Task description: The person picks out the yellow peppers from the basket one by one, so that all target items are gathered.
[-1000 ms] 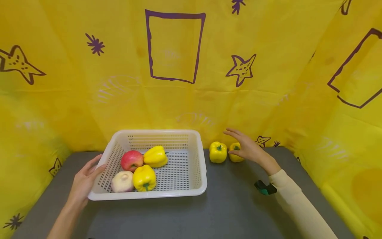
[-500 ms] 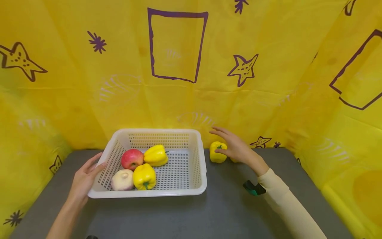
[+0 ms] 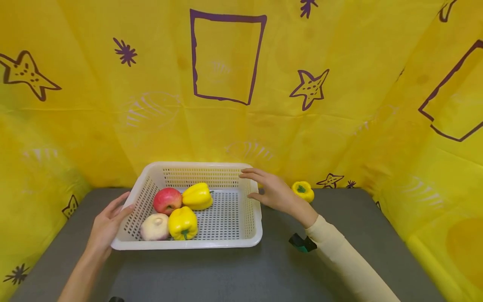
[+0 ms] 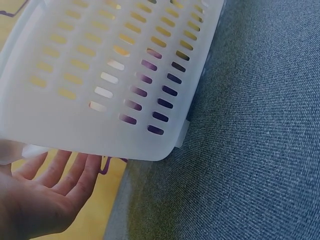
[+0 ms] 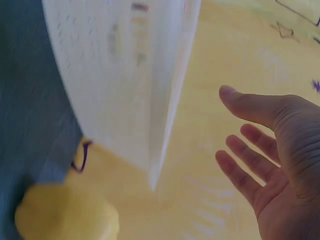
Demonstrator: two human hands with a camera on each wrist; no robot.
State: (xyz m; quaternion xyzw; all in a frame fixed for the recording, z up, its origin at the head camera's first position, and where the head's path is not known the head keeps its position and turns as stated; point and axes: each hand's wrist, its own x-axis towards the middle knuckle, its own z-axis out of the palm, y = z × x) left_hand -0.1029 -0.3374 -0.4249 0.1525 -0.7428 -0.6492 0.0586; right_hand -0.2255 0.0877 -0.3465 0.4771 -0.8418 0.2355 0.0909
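Note:
A white perforated plastic basket (image 3: 188, 243) stands at the centre left. Inside it are a red apple (image 3: 167, 201), a pale purple-tinged turnip (image 3: 155, 227) and two yellow bell peppers, one at the back (image 3: 197, 197) and one in front (image 3: 183, 223). My left hand (image 3: 107, 222) holds the basket's left rim, thumb over the edge. In the left wrist view its fingertips pass out of sight behind the plastic. Over the right rim my right hand (image 3: 273, 193) hovers with spread fingers, nothing between them. Another yellow pepper (image 3: 303, 191) sits behind its wrist; a blurred yellow pepper (image 5: 67, 215) shows in the right wrist view.
A grey table (image 3: 234, 277) carries everything. Yellow printed cloth (image 3: 226, 126) rises behind and along both sides. A black-and-green strap piece (image 3: 303, 243) hangs by the right sleeve. A small dark object (image 3: 116, 299) lies at the bottom edge.
My right hand has moved left from over the right-hand peppers to the basket's right rim, now covering the nearer pepper and uncovering the farther one. My left hand stays on the basket.

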